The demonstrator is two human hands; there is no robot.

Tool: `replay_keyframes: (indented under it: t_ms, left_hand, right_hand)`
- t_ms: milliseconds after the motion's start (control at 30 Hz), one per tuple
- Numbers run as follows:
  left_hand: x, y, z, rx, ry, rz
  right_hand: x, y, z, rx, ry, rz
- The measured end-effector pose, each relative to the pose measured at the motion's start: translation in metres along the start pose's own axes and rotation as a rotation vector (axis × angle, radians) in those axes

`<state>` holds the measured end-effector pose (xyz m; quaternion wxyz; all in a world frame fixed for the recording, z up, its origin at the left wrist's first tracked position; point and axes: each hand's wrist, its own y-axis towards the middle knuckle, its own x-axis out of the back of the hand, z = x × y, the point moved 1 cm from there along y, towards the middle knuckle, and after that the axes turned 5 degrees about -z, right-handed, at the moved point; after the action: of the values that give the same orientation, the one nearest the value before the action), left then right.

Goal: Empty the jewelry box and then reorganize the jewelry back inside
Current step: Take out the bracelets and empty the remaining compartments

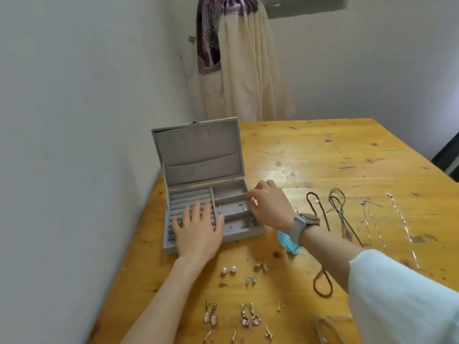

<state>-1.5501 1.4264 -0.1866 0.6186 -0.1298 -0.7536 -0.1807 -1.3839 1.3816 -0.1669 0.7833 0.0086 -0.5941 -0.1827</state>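
A grey jewelry box (159, 170) stands open at the table's left, lid upright. My left hand (197, 232) lies flat with straight fingers on its ring-roll section. My right hand (268, 203), with a grey watch on the wrist, hovers at the box's right edge with its fingertips pinched together over the middle compartment; what they pinch is too small to tell. A thin bangle (229, 206) lies in that compartment. Small pieces sit in the front compartment (238, 225). Earrings, among them a pearl pair (228, 270), lie on the table in front of the box.
Several necklaces and cords (340, 212) are laid out on the wooden table (323, 155) to the right. A brown bead bracelet (323, 284) and a blue object (288, 244) lie under my right forearm. A white wall runs close on the left. Cloth hangs behind.
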Motion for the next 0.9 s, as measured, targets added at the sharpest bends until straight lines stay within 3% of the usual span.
replay_keyframes:
  t_ms: [200,500,733,900]
  left_hand:
    - [-0.004,0.000,0.001,0.002,-0.016,-0.009]
    - [-0.004,0.001,0.002,0.003,-0.050,0.000]
    - [-0.002,-0.001,0.002,0.002,-0.063,-0.011]
    - [-0.003,-0.001,0.003,-0.012,-0.040,-0.003]
  right_hand:
    - [-0.021,0.028,0.018,-0.038,-0.182,0.040]
    - [-0.021,0.030,0.011,-0.021,-0.035,0.052]
    - [-0.021,0.031,0.018,-0.004,-0.191,0.114]
    - [-0.021,0.032,0.016,0.017,-0.162,0.094]
